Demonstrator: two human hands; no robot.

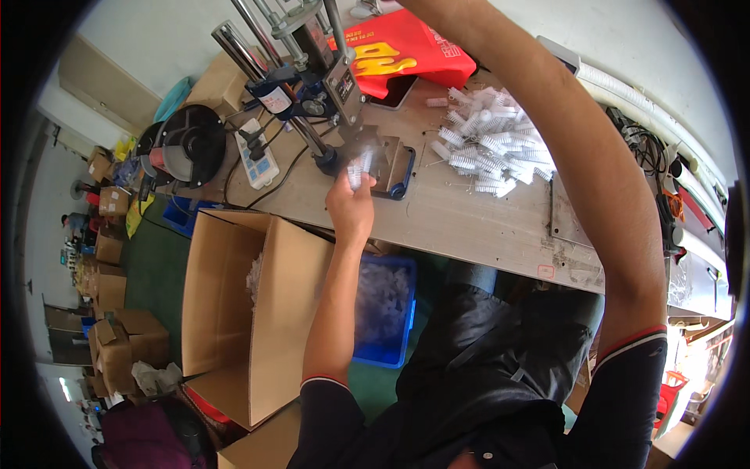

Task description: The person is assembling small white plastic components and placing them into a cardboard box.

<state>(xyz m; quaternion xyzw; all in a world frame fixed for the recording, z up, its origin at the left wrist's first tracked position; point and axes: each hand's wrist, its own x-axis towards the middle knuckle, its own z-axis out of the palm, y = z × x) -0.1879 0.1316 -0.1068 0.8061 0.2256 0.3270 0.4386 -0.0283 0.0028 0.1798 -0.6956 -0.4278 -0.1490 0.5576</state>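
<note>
My left hand [350, 205] is closed around small white-bristled brushes [359, 170], held at the base of a bench press [344, 94]. Their tips reach the metal block [387, 160] under the press head, where the view is hazy. My right arm [578, 117] stretches up across the picture toward the top of the press. Only a sliver of my right hand [389, 6] shows at the upper edge, so its fingers and whatever they touch are hidden. A heap of similar white brushes [492, 141] lies on the workbench [469, 234], right of the press.
An open cardboard box [293, 313] stands left of my legs, beside a blue bin [402, 328] of whitish pieces. On the bench lie a red bag [406, 47], a phone [393, 92] and a power strip [258, 160]. A black round-bodied machine [187, 144] sits at the left.
</note>
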